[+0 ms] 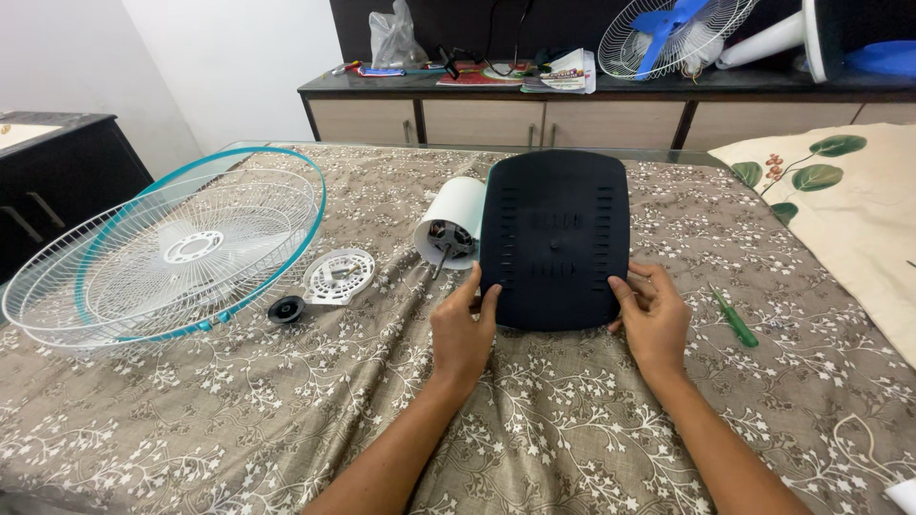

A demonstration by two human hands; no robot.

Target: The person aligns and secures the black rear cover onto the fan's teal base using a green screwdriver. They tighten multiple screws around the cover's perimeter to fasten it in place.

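A: From the head camera, what do the two hands have?

B: Both are on the dark base plate (554,238), a flat navy piece with rounded corners and two rows of slots. The left hand (462,334) pinches its lower left edge, thumb on the face. The right hand (654,319) closes on the lower right edge in the same way. The plate is tilted up from the patterned cloth (534,420), just before the person.

A: And how far is the work, in your judgement?

B: The fan looks already taken apart. The two wire grilles (162,253) with the teal ring lie together on the left. A white round cover (339,276) and a small black knob (285,308) lie beside them. The white motor housing (450,224) lies on its side behind the plate, open end toward the camera.

A: Is the plate joined to anything?

B: It seems free, but its back is hidden, so I cannot say. A green screwdriver (736,319) rests untouched right of the right hand. No piece seems joined to another yet.
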